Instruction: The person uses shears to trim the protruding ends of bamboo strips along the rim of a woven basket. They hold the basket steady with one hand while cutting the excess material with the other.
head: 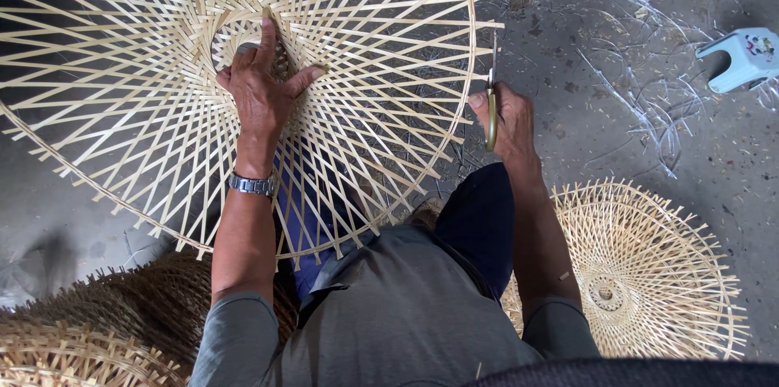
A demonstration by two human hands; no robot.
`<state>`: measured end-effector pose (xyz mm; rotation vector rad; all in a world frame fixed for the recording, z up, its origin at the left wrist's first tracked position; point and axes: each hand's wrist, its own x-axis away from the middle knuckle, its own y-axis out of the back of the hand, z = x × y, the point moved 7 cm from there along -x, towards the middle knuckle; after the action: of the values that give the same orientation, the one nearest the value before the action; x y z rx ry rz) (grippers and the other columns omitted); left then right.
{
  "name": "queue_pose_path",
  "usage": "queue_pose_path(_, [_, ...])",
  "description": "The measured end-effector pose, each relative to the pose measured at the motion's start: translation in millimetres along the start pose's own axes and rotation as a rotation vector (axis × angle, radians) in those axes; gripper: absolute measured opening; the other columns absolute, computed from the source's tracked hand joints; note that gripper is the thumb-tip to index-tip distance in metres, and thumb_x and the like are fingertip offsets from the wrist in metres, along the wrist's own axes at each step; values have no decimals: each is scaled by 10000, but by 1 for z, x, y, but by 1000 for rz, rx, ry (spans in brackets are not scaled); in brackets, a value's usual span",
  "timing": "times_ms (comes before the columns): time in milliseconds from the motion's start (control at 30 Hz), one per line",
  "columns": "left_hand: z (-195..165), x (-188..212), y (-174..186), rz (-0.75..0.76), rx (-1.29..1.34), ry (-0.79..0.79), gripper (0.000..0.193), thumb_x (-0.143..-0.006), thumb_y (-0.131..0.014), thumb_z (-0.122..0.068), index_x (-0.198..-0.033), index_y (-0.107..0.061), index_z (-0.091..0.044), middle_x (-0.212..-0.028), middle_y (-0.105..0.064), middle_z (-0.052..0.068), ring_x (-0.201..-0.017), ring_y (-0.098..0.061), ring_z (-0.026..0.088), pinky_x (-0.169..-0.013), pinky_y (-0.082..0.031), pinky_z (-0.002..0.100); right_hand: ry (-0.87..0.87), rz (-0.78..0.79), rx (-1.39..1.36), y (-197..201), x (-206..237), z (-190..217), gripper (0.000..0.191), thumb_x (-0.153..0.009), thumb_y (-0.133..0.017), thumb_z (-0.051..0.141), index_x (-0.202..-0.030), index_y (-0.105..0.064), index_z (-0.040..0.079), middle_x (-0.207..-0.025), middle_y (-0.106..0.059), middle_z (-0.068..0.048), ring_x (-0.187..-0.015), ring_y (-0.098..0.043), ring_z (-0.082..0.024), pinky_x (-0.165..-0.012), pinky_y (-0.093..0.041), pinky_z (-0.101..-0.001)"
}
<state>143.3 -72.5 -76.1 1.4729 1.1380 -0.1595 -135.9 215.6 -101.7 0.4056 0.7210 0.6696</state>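
The large woven bamboo frame (162,87), an open lattice of pale crossing strips bound by a round rim, lies tilted across the person's lap and out over the concrete floor (690,152). At the frame's centre, beside its open round hub, the left hand (261,87) presses flat with fingers spread, holding nothing but pinning the lattice down. At the frame's right rim, where loose strip ends stick out past the hoop, the right hand (510,123) is closed around the handle of a pair of scissors (492,103), blades pointing up alongside the rim. To do this trimming well, it seems wise to keep the left palm firm so the frame cannot spin, set the blades close to the hoop without nicking it, and cut each projecting strip cleanly at one even length, turning the frame a little between cuts. Just below the frame's right side, beside the person's knee, a smaller woven disc (649,273) rests on the floor. Below the frame's left side lies a heap of darker woven pieces (122,314). Well to the right of the frame, thin shavings (649,103) litter the floor near a small pale blue plastic stool (742,58).
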Motion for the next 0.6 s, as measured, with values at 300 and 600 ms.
queue_pose_path(300, [12,-1,-13,32,2,0,1091,-790,-729,-800,-1580,-474,-92,-855,-600,21,-846,-546,219,-878,-308,483,84,11,34,-4,7,-2,554,-1052,-603,475,-680,-548,69,-506,-496,-12,-448,-533,-143,-440,-406,-319])
queue_pose_path(600, [17,0,-18,48,-15,-11,1080,-812,-705,-816,-1586,-483,-97,-800,-594,26,-785,-543,218,-861,-309,495,-164,37,-66,-4,30,-4,514,-987,-586,534,-884,-655,35,-607,-581,-80,-558,-593,-209,-536,-461,-384])
